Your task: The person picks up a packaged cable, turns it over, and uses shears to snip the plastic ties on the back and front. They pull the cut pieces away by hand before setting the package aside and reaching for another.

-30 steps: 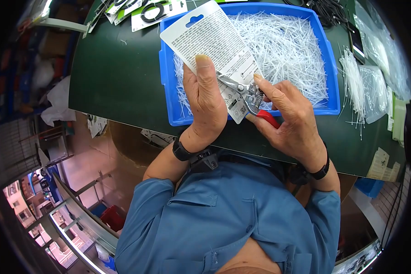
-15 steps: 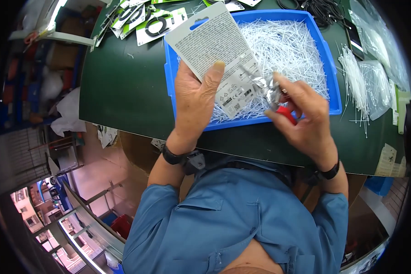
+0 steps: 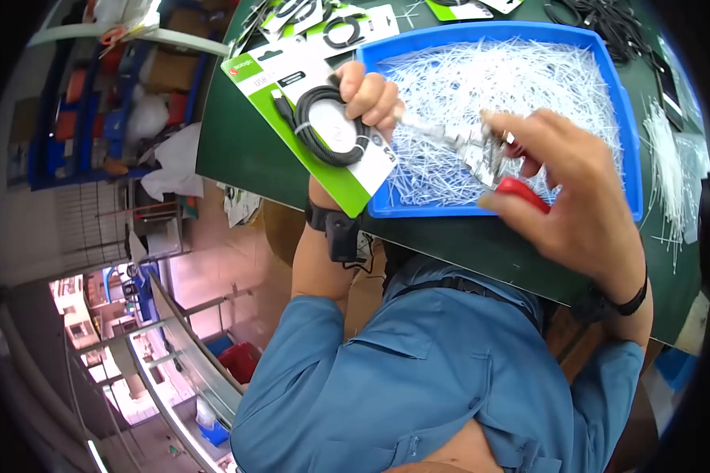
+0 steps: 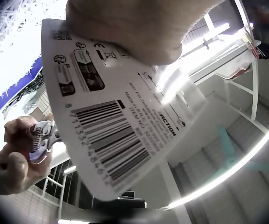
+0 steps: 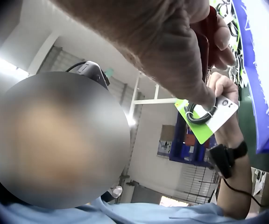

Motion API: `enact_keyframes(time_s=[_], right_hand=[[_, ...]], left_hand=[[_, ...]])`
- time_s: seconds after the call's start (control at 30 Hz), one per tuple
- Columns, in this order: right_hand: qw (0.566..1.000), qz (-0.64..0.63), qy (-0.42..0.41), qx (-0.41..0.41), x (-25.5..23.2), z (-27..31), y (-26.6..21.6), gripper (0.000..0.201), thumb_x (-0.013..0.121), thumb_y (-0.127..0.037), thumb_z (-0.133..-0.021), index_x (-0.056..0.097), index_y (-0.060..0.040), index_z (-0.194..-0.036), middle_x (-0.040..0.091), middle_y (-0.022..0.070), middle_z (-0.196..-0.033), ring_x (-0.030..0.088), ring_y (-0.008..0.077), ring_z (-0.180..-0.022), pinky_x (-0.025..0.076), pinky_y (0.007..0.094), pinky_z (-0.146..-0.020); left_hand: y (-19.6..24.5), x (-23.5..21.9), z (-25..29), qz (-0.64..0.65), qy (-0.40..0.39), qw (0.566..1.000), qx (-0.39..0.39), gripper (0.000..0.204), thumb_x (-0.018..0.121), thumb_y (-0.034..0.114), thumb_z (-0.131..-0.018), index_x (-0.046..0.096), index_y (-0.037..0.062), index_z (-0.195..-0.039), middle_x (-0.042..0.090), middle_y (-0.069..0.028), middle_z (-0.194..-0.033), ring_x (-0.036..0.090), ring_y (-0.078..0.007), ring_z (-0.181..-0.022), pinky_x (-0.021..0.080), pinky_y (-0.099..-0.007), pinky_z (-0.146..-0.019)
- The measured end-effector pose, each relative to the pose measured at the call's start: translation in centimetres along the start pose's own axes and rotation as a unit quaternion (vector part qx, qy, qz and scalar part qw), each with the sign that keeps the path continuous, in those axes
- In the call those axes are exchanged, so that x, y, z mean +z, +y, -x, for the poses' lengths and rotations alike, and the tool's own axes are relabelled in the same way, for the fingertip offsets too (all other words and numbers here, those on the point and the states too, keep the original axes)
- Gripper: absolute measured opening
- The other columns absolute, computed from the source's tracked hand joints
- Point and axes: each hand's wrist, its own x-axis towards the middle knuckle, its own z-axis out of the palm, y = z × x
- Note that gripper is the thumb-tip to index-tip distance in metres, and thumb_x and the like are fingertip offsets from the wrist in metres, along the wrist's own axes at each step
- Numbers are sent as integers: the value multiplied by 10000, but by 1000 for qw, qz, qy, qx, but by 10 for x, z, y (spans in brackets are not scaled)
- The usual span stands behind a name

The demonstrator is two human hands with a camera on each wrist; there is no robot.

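Observation:
In the head view the left hand (image 3: 368,98) grips the right edge of a green and white card (image 3: 264,106), its front facing up, with a coiled black cable (image 3: 304,130) tied on it. The card's printed back (image 4: 111,112) with a barcode fills the left wrist view. The right hand (image 3: 572,185) holds red-handled cutters (image 3: 521,191), blurred, to the right of the left hand. The cutter's coil spring (image 4: 36,140) shows in the left wrist view. Both hands are over the near part of a blue tray (image 3: 633,150) of thin white strips (image 3: 497,87).
More carded cables (image 3: 345,30) lie at the back left of the green table (image 3: 237,150). Loose black cables (image 3: 607,27) lie at the back right. A bundle of white strips (image 3: 664,173) and plastic bags (image 3: 690,165) are right of the tray.
The left hand has turned the card from its printed back to its cable side. The cutters have moved off the card, still in the right hand. The head view has shifted.

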Motion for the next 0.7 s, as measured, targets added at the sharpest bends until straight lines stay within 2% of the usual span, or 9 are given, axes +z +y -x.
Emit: enact_keyframes(time_s=[0.07,0.1,0.2,0.23,0.33,0.47,0.7], right_hand=[[1000,-9,-20,-4,12,5,0,695,884,-68,-728,640,-63,-1379,635,112,-949,612,243,-789,499,359,-674],[999,-9,-35,-6,17,8,0,714,898,-80,-715,639,-69,-1380,619,115,-929,606,260,-780,493,374,-666],[999,-6,-49,-10,25,12,-1,744,918,-99,-695,637,-79,-1384,595,118,-899,594,282,-767,482,393,-655],[999,5,-43,-17,25,12,-1,756,924,-107,-688,635,-83,-1386,588,117,-889,589,286,-762,478,399,-652],[999,19,-33,-23,25,12,-2,764,929,-114,-684,635,-89,-1388,581,117,-883,585,288,-758,472,404,-649],[999,17,-34,-20,25,13,-2,749,925,-113,-690,639,-90,-1382,583,116,-889,586,286,-763,468,406,-650],[998,19,-67,-6,24,13,-2,726,920,-118,-696,648,-79,-1368,587,115,-896,592,286,-775,469,411,-652]], left_hand=[[-3,2,-5,-8,-42,998,-38,229,555,340,-1086,564,136,-984,491,52,-753,504,-128,-748,457,-285,-740],[-3,0,-9,-7,-35,999,-40,229,555,340,-1086,564,136,-984,491,52,-753,504,-128,-748,457,-285,-740],[-2,-9,-20,-45,-161,985,-50,280,583,409,-1066,557,151,-961,514,63,-742,529,-135,-774,464,-307,-754],[-1,-10,-24,-43,-159,985,-51,280,583,409,-1066,557,151,-961,514,63,-742,529,-135,-774,464,-307,-754],[4,-9,-33,-85,-234,966,-72,339,609,481,-1039,553,159,-949,520,62,-738,530,-131,-766,463,-318,-751],[5,-4,-36,-128,-240,960,-69,408,603,558,-1020,550,159,-947,527,53,-737,530,-133,-741,465,-328,-736],[13,4,-35,-213,-239,945,-62,453,596,590,-1014,535,152,-916,538,32,-727,518,-143,-689,460,-336,-700]])
